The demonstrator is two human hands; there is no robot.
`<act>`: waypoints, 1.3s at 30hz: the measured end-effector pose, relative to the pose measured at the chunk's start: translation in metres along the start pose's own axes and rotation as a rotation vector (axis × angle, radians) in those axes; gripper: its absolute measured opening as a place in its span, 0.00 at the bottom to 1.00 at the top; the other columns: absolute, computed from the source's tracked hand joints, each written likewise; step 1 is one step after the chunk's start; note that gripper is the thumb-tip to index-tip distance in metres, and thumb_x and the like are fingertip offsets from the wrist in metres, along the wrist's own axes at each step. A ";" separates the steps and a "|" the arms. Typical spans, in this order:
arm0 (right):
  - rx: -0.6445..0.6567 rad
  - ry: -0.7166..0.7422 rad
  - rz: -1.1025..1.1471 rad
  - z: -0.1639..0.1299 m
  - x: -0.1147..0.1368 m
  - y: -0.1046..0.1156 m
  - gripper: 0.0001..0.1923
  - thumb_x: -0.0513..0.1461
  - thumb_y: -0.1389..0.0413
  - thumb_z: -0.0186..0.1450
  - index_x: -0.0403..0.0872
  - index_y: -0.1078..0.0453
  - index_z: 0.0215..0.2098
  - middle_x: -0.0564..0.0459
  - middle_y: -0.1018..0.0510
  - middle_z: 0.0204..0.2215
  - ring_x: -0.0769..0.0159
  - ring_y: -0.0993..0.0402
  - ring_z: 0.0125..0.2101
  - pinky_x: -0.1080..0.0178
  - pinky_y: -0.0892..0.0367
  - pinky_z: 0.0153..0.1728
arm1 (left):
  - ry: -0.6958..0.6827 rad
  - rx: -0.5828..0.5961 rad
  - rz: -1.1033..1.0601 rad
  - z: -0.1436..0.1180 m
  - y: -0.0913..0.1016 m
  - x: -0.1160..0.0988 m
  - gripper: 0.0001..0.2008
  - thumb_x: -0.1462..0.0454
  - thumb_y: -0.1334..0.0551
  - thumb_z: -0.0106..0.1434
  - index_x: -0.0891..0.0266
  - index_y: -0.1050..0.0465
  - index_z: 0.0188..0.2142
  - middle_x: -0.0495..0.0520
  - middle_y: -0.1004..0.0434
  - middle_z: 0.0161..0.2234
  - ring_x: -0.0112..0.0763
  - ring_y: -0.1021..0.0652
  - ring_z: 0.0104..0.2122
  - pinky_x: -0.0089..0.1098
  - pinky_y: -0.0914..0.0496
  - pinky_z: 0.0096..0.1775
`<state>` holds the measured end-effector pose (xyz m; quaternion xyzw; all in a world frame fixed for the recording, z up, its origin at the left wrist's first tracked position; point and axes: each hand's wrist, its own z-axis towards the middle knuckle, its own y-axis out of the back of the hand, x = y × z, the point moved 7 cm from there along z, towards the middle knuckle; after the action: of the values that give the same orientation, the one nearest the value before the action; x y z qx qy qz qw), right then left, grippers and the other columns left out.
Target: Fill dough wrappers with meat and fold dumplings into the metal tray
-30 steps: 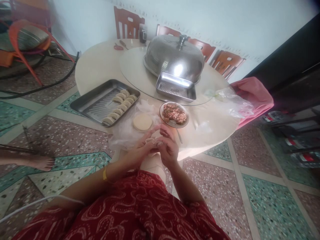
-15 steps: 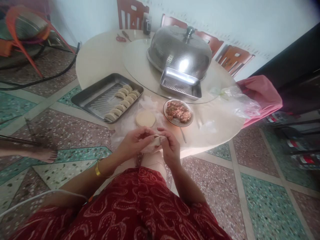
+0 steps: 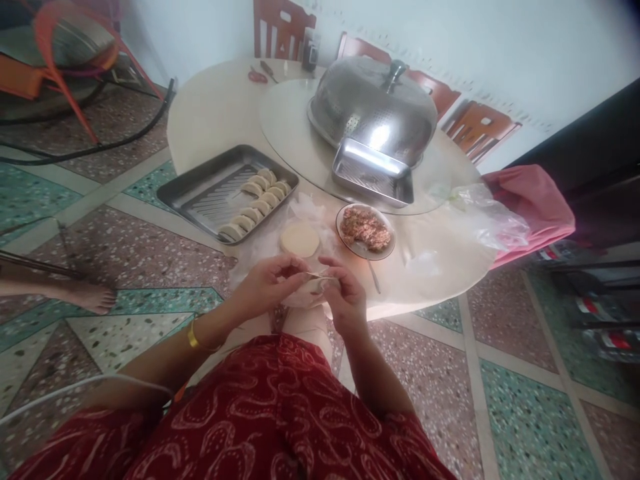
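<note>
Together, left hand and right hand pinch a dough wrapper in their fingertips, just nearside of the dough disc; dumpling tray to its left, filling bowl right.

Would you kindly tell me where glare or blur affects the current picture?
In the head view, glare whitens part of the lid and the small tray; also in the head view, the bottles at right look dim and smeared, and the dough between the fingers lacks crisp detail.
</note>
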<state>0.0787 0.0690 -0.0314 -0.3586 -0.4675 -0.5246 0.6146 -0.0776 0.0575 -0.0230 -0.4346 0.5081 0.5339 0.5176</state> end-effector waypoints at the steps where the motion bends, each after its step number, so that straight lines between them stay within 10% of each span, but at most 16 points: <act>1: -0.003 0.009 -0.006 0.000 0.001 0.000 0.04 0.39 0.42 0.63 0.49 0.28 0.36 0.46 0.22 0.49 0.60 0.23 0.49 0.57 0.26 0.47 | -0.025 0.008 0.041 0.000 0.001 -0.002 0.07 0.60 0.36 0.61 0.62 0.24 0.34 0.51 0.23 0.31 0.29 0.26 0.31 0.27 0.33 0.34; 7: 0.040 0.083 -0.111 -0.001 0.010 -0.002 0.03 0.37 0.43 0.63 0.49 0.28 0.36 0.46 0.23 0.49 0.61 0.24 0.49 0.57 0.29 0.49 | -0.208 0.102 0.221 -0.002 -0.002 -0.023 0.06 0.63 0.40 0.64 0.62 0.26 0.33 0.51 0.26 0.30 0.28 0.27 0.32 0.28 0.34 0.35; 15: 0.212 0.109 -0.140 0.001 0.020 -0.010 0.04 0.36 0.42 0.63 0.51 0.27 0.36 0.47 0.27 0.51 0.61 0.27 0.51 0.62 0.27 0.41 | -0.124 0.085 0.198 -0.003 -0.002 -0.021 0.07 0.64 0.42 0.62 0.64 0.26 0.32 0.49 0.27 0.28 0.25 0.29 0.29 0.27 0.35 0.32; 26: 0.158 0.086 -0.109 -0.002 0.012 -0.010 0.11 0.36 0.43 0.64 0.53 0.31 0.44 0.47 0.27 0.53 0.62 0.25 0.50 0.64 0.26 0.36 | -0.192 0.122 0.237 -0.003 -0.002 -0.025 0.08 0.64 0.42 0.64 0.62 0.23 0.35 0.49 0.25 0.30 0.26 0.28 0.31 0.28 0.35 0.33; 32: 0.108 0.213 -0.215 -0.001 0.023 -0.010 0.16 0.36 0.43 0.65 0.56 0.28 0.50 0.49 0.25 0.54 0.61 0.25 0.52 0.57 0.25 0.49 | -0.124 0.119 0.214 -0.001 -0.001 -0.018 0.08 0.61 0.41 0.64 0.62 0.24 0.38 0.51 0.24 0.33 0.28 0.26 0.34 0.30 0.32 0.37; 39: 0.036 0.209 -0.261 -0.001 0.028 -0.009 0.06 0.36 0.42 0.64 0.51 0.25 0.39 0.47 0.23 0.50 0.62 0.23 0.48 0.61 0.24 0.40 | -0.074 0.104 0.142 0.000 0.001 -0.012 0.09 0.59 0.40 0.63 0.62 0.27 0.35 0.49 0.26 0.31 0.27 0.27 0.32 0.29 0.32 0.36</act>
<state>0.0701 0.0577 -0.0054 -0.2270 -0.4529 -0.6259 0.5929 -0.0776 0.0563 -0.0111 -0.3498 0.5454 0.5577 0.5187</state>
